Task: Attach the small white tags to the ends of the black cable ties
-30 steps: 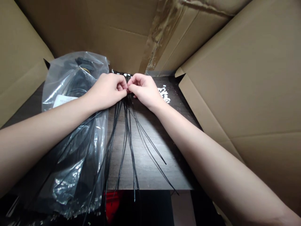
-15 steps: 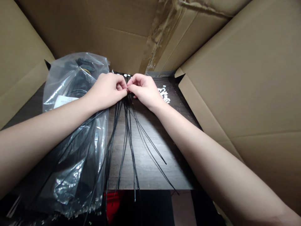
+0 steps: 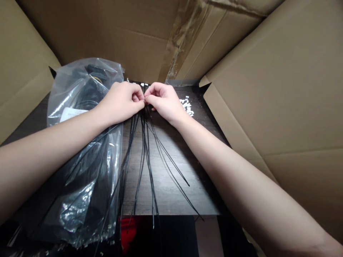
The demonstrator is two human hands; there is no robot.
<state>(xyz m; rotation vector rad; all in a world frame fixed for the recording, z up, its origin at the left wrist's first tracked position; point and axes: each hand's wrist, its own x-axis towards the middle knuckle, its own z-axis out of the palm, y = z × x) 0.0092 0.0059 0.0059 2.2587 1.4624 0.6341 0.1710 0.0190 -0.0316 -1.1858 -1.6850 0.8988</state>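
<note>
Left hand: my left hand (image 3: pixel 123 100) is pinched, thumb and forefinger together on the black wires (image 3: pixel 145 132) near their far ends.
Right hand: my right hand (image 3: pixel 167 103) meets it, fingertips pinched at the same spot; any small part between them is too hidden to tell.
Black wires: they fan from under my fingertips across the middle of the worktop (image 3: pixel 177 200), several passing over its near edge.
Handling: I judge them light, thin and springy, likely smooth enough to slide or tangle; a fingertip pinch close to the ends suits them best.
White pieces: a loose pile of white pieces (image 3: pixel 187 106) lies beyond my right wrist, toward the worktop's far right corner; they look tiny and light.
Plastic bag: the clear plastic bag (image 3: pixel 80 203), slippery-looking, covers the left side and overhangs the near edge, partly under my left forearm.
Label: its white label (image 3: pixel 71 113) carries print too faint to read; I can make out no brand.
</note>
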